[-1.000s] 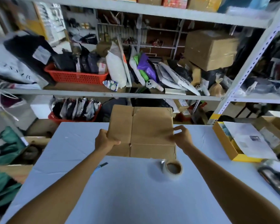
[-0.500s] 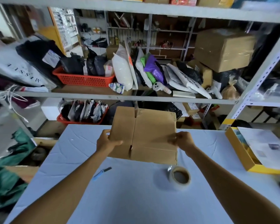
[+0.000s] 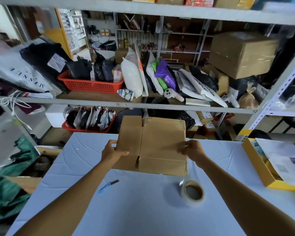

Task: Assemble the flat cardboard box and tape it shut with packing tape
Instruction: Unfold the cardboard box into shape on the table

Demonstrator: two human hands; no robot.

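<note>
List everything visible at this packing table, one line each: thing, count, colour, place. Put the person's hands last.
flat brown cardboard box: one, brown, held over the table's far side
roll of clear packing tape: one, clear, table, by right forearm
slim blue plastic cutter: one, blue, table, by left forearm
cloth-covered table: one, pale blue, foreground
yellow cardboard tray holding papers: one, yellow, table's right edge
red plastic mesh baskets: two, red, shelves behind
large wrapped cardboard carton: one, brown, shelf upper right
left hand: one, grips box's left edge
right hand: one, pinches box's right edge
</note>
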